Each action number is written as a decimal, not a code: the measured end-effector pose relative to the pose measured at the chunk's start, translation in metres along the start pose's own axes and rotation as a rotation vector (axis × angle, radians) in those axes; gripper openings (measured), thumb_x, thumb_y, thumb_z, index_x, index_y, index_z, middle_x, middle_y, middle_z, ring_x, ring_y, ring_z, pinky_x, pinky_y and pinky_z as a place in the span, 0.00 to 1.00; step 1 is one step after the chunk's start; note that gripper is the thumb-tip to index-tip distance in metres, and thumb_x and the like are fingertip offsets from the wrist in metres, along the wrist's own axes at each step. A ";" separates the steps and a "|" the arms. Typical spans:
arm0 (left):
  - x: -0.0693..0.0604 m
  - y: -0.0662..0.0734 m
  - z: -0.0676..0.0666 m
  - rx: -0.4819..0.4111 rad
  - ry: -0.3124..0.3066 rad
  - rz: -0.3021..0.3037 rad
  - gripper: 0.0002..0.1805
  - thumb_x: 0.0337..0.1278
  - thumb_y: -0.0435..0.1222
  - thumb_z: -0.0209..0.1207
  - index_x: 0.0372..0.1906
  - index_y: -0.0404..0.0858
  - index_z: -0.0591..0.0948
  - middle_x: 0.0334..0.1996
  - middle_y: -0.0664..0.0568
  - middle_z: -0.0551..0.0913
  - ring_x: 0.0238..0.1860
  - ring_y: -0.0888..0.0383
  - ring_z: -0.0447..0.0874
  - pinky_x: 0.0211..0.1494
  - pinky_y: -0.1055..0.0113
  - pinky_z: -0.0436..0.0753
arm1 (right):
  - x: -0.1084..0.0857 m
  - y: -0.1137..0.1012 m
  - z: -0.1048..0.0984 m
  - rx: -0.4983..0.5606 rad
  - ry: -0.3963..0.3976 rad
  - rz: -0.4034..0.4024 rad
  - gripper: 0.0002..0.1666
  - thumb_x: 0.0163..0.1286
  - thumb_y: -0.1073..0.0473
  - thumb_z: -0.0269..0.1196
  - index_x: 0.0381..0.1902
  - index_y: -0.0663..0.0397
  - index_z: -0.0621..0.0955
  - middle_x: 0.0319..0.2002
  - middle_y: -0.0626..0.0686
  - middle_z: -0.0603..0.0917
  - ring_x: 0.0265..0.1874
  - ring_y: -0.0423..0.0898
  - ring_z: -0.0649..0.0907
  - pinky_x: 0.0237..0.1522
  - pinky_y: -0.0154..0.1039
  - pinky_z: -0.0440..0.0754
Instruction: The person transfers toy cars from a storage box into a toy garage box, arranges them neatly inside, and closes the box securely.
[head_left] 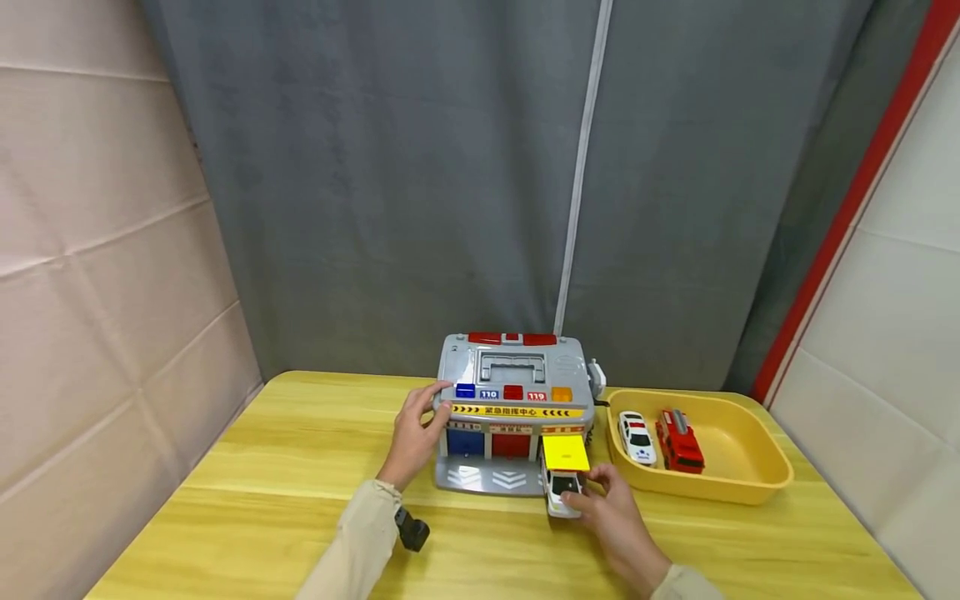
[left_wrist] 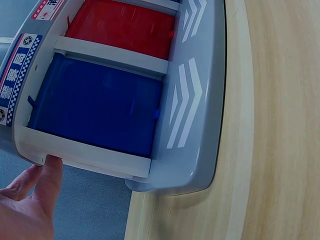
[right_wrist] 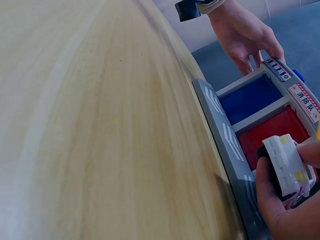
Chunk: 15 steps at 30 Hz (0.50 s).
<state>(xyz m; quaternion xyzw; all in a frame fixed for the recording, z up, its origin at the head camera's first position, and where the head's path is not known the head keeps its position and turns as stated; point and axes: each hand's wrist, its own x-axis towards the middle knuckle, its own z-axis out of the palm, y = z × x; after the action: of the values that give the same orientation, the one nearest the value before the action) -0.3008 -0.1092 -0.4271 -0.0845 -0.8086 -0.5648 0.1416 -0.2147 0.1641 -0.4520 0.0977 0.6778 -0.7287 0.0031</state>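
Note:
In the head view a grey toy emergency station [head_left: 457, 367] stands on the table, with blue, red and yellow bay doors. My left hand [head_left: 415, 433] grips its left front corner, fingers along the roof edge. The yellow door [head_left: 566, 452] is swung up over the right bay. Under it sits a white toy car [head_left: 562, 504], partly covered by the door. My right hand [head_left: 617, 521] pinches this car by its sides. In the right wrist view the car [right_wrist: 285, 162] shows yellow patches between thumb and finger. The blue door [left_wrist: 100, 105] and red door [left_wrist: 125, 27] are down.
To the right of the station is a yellow tray [head_left: 750, 492], holding a white toy police car [head_left: 637, 439] and a red toy fire engine [head_left: 681, 443]. A grey curtain [head_left: 375, 208] hangs behind the wooden table [head_left: 285, 467].

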 end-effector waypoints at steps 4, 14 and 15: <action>0.000 -0.002 0.000 0.008 -0.002 -0.001 0.19 0.72 0.43 0.56 0.65 0.50 0.78 0.63 0.43 0.72 0.61 0.43 0.79 0.67 0.46 0.81 | 0.005 0.002 0.004 0.016 0.013 -0.001 0.27 0.55 0.78 0.63 0.45 0.65 0.61 0.63 0.68 0.65 0.49 0.51 0.81 0.42 0.36 0.87; 0.000 -0.002 0.000 0.000 -0.006 -0.006 0.19 0.73 0.44 0.55 0.65 0.50 0.78 0.65 0.42 0.71 0.61 0.43 0.79 0.67 0.46 0.80 | 0.014 0.003 0.005 0.063 0.032 0.038 0.20 0.64 0.75 0.62 0.45 0.66 0.63 0.44 0.58 0.72 0.38 0.43 0.83 0.43 0.40 0.91; 0.001 -0.002 0.000 -0.001 -0.006 -0.007 0.19 0.73 0.43 0.55 0.65 0.50 0.78 0.65 0.42 0.71 0.61 0.42 0.78 0.67 0.46 0.80 | 0.015 0.002 0.005 0.071 0.035 0.048 0.19 0.65 0.75 0.62 0.44 0.66 0.63 0.43 0.58 0.72 0.37 0.43 0.84 0.44 0.41 0.91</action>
<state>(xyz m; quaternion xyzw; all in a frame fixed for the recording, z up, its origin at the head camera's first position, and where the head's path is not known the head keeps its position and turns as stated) -0.3019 -0.1101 -0.4284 -0.0835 -0.8090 -0.5654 0.1374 -0.2295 0.1612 -0.4563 0.1267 0.6491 -0.7501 0.0053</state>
